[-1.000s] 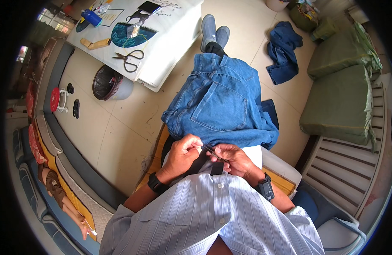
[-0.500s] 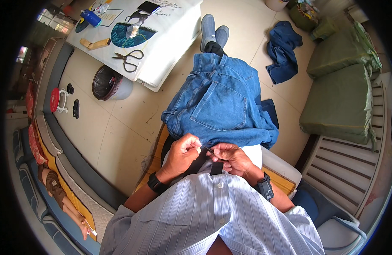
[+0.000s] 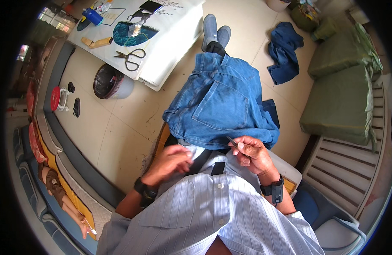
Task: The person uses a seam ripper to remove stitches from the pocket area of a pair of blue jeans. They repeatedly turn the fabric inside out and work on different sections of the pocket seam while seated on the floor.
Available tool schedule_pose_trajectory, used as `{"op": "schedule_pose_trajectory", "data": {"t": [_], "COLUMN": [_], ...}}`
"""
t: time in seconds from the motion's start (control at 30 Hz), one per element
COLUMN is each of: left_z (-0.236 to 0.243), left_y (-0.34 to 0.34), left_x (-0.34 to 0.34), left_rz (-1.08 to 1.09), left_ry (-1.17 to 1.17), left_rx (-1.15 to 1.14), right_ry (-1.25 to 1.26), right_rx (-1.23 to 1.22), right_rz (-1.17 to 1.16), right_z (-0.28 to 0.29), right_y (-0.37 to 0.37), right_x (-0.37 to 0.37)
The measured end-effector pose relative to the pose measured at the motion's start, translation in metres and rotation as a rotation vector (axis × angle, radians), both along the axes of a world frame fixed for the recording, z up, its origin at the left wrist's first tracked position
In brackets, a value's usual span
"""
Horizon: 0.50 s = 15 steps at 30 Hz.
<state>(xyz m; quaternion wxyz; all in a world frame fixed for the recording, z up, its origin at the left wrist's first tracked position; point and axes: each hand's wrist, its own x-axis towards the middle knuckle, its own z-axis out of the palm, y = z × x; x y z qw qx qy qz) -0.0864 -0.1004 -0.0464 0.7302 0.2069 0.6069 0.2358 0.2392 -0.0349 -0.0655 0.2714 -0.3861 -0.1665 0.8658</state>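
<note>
Blue jeans (image 3: 223, 102) lie spread across my lap and legs, with a back pocket facing up. At their near edge my right hand (image 3: 253, 155) is closed round a thin, dark, pointed tool (image 3: 231, 140), its tip sticking out past the thumb toward the denim. I cannot make out exactly what kind of tool it is. Lower left of the jeans, my left hand (image 3: 170, 161) hovers over my lap near the shirt front. Motion smears its fingers, so their grip is unclear. The two hands are apart.
At the upper left a white table (image 3: 172, 42) bears black-handled scissors (image 3: 131, 58), a blue container (image 3: 92, 17) and a tan folded piece (image 3: 97, 42). Beside it stands a waste bin (image 3: 113, 83). More denim (image 3: 285, 53) lies on the floor. Another person's legs (image 3: 66, 202) rest on the left sofa.
My hands have moved apart. The right went right with the dark tool, its tip now pointing up and left; the left dropped back to the lower left.
</note>
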Motion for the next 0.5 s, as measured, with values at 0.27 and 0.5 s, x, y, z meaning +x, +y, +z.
{"op": "schedule_pose_trajectory", "data": {"t": [0.27, 0.5], "left_z": [-0.06, -0.039], "left_y": [0.021, 0.027], "left_x": [0.05, 0.066], "left_rz": [0.358, 0.39], "left_ry": [-0.657, -0.501], "left_rx": [-0.253, -0.026], "right_ry": [-0.191, -0.662], "right_rx": [0.191, 0.838], "right_rz": [0.069, 0.146], "right_z": [0.007, 0.025], "right_y": [-0.008, -0.022], "right_x": [-0.011, -0.025]}}
